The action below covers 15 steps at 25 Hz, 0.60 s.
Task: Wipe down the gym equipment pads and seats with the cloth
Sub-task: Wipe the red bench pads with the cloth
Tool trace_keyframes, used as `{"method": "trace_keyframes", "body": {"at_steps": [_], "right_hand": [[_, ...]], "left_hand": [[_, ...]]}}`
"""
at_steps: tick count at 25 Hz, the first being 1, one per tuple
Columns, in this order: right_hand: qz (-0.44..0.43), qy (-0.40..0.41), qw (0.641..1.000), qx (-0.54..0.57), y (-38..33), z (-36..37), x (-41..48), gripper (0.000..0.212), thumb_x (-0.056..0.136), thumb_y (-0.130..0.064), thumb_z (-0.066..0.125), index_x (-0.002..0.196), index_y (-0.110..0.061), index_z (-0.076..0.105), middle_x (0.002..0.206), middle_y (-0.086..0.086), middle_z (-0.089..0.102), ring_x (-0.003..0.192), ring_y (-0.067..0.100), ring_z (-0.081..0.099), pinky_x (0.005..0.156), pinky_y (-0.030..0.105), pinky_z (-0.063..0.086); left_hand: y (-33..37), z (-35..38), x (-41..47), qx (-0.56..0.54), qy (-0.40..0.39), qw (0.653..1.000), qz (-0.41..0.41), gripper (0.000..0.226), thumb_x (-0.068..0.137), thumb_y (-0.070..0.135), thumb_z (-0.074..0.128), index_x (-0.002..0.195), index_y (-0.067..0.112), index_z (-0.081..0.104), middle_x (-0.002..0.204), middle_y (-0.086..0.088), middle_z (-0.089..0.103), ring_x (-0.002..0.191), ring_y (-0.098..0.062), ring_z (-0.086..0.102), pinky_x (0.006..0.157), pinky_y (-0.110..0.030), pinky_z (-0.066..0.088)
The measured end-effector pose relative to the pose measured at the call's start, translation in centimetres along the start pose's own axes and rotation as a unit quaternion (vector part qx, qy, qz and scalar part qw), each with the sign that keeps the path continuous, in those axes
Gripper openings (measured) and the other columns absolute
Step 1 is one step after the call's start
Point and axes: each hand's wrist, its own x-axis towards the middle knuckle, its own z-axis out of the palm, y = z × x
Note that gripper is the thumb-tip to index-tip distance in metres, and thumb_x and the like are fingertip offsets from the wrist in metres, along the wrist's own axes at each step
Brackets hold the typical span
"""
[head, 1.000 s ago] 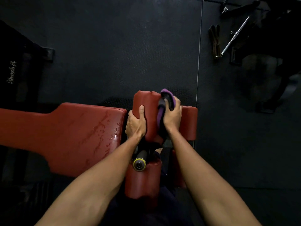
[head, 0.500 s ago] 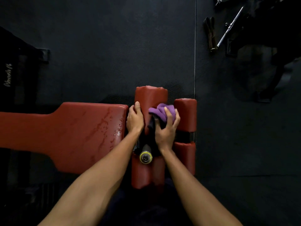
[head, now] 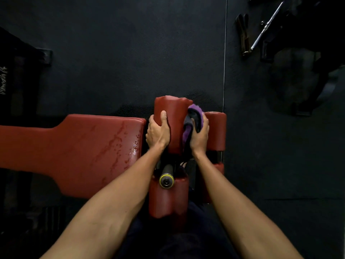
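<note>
Since half a second ago, the right hand has slid the bunched purple cloth from the near face of the tall red vinyl roller pad up onto its right flank. The left hand has kept its place on the pad's left side.

The right hand now curls around the cloth and presses it against the pad just right of the frame's centre. Purple folds show above the knuckles and trail down beside the palm, and a darker side of the fabric is turned outward. The left hand wraps the pad's left edge with the thumb laid up its front. The fingers go round the far side, out of sight.

A shorter red roller pad stands just to the right, close to the right hand's knuckles. Another red roller pad sits lower, between the forearms, and a black bar end with a yellow ring pokes out above it.

The wide red padded bench seat fills the left-centre of the frame, and wet streaks run across its right half. The dark rubber floor mat spreads across the top. A chrome bar lies on it at the upper right.
</note>
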Motion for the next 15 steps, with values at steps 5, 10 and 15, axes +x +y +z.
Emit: {"method": "trace_keyframes", "body": {"at_steps": [5, 10, 15], "right_hand": [[-0.095, 0.006, 0.994, -0.057, 1.5, -0.5, -6.8, 0.056, 0.096, -0.041, 0.063, 0.148, -0.032, 0.044, 0.156, 0.006, 0.031, 0.145, 0.021, 0.037, 0.114, 0.037, 0.04], [-0.212, -0.022, 0.965, -0.155, -2.1, 2.6, -3.2, 0.054, 0.093, -0.036, 0.066, 0.144, -0.029, 0.051, 0.16, 0.015, 0.024, 0.15, 0.035, 0.025, 0.12, 0.047, 0.031], [-0.075, 0.015, 0.995, -0.061, -5.7, 2.9, 2.9, 0.054, 0.099, -0.044, 0.061, 0.148, -0.027, 0.044, 0.148, 0.012, 0.038, 0.13, 0.034, 0.051, 0.104, 0.038, 0.045]], "left_hand": [[-1.2, -0.7, 2.1, -0.061, -0.065, 0.996, 0.018, 0.068, 0.1, 0.066, 0.023, 0.143, 0.02, 0.05, 0.138, -0.012, 0.058, 0.129, -0.032, 0.052, 0.108, -0.037, 0.034], [-2.1, -0.9, 3.0, -0.114, -0.11, 0.987, 0.025, 0.086, 0.088, 0.079, 0.02, 0.138, 0.02, 0.057, 0.137, -0.01, 0.06, 0.129, -0.027, 0.053, 0.112, -0.036, 0.036], [-2.4, -1.0, 2.7, -0.121, -0.111, 0.986, 0.037, 0.079, 0.095, 0.075, 0.021, 0.138, 0.02, 0.056, 0.131, -0.005, 0.062, 0.122, -0.024, 0.056, 0.108, -0.037, 0.039]]}}
